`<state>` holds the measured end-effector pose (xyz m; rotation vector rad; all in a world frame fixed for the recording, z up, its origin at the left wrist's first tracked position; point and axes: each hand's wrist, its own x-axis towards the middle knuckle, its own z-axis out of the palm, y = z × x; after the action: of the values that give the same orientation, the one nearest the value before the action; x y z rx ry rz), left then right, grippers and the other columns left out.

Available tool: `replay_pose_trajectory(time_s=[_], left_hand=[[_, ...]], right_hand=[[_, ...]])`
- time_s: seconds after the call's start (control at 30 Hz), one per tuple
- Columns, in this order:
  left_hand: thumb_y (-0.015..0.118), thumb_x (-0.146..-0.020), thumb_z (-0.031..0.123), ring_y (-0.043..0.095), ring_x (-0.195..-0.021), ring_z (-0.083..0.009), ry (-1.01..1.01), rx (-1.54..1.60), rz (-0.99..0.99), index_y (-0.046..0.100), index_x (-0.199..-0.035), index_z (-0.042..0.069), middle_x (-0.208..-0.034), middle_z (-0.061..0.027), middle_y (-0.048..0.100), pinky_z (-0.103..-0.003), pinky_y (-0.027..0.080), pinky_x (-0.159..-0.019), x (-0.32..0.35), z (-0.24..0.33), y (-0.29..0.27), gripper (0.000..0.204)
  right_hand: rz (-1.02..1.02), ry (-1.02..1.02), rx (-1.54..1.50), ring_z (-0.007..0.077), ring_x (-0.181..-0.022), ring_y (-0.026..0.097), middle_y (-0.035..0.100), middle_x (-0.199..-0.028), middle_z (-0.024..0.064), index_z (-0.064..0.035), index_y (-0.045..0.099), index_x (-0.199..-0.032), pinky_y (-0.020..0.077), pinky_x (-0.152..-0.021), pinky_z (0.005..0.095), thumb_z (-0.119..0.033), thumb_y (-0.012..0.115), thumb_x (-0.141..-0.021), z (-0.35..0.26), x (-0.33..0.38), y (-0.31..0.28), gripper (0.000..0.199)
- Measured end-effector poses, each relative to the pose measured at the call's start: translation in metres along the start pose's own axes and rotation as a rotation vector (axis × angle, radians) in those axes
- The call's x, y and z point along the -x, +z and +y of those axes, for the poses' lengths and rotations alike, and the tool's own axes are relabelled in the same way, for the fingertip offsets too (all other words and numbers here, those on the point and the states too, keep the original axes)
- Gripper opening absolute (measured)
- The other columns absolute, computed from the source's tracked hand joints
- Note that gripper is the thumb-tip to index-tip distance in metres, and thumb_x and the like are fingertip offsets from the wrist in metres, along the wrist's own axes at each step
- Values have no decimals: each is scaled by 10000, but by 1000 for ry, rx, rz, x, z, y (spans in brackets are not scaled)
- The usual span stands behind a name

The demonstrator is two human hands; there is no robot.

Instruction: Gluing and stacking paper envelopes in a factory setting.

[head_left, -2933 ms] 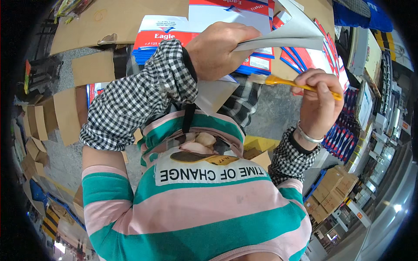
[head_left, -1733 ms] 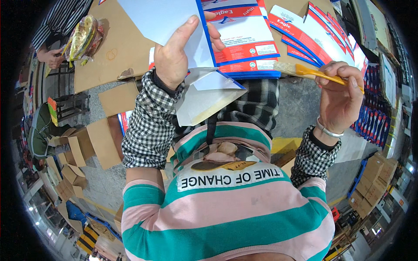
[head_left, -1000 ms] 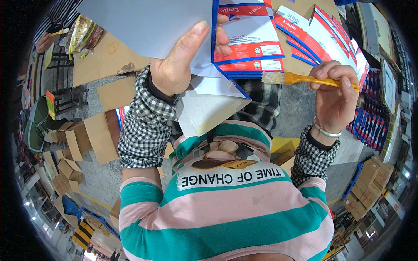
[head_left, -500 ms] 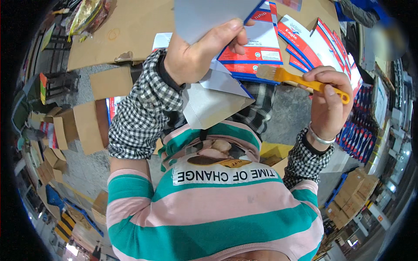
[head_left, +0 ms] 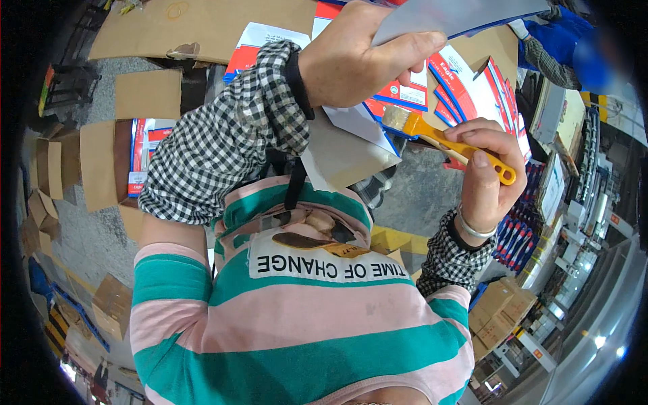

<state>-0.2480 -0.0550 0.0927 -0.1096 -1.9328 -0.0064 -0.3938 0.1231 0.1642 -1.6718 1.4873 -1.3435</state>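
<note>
Up at the far edge, my left hand [head_left: 351,57] grips a flat carton blank [head_left: 459,17] between thumb and fingers, its plain grey side showing. My right hand [head_left: 489,175] is closed around a flat paintbrush [head_left: 435,133] with a yellow handle, bristles pointing left. Those pale bristles lie just above the corner of a folded grey card flap [head_left: 344,152] at the near table edge. Beyond the brush, red, white and blue carton blanks [head_left: 472,84] lie fanned out. Another printed blank [head_left: 260,47] shows beside my left wrist.
Brown cardboard [head_left: 223,20] covers the tabletop. At left stands an open brown box [head_left: 101,162] with printed cartons [head_left: 145,152] inside. Several cartons [head_left: 516,236] are stacked at right, near brown boxes [head_left: 499,310]. A person in blue [head_left: 557,40] is at the far right.
My left hand has carried the carton blank to the right. The whole scene has shifted left in the view, and my right hand still holds the paintbrush.
</note>
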Motion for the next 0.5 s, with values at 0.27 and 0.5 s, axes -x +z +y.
replay_pose_trajectory(time_s=[0.27,0.5], left_hand=[[475,-915,290,506,-547,-116,-1191,1069,-58,562,-774,-16,-617,-50,534,-265,406,-505,-28,19,-16,348],[463,-917,296,498,-539,-114,-1183,1063,-88,555,-748,-10,-600,-41,517,-268,398,-501,-33,17,-19,361]], right_hand=[[-35,3,29,253,-852,592,609,-877,186,59,554,-900,461,-783,344,-36,466,-811,-8,0,1,158],[-110,18,78,261,-857,591,611,-892,191,60,551,-906,457,-790,351,-23,464,-805,-13,-2,1,156]])
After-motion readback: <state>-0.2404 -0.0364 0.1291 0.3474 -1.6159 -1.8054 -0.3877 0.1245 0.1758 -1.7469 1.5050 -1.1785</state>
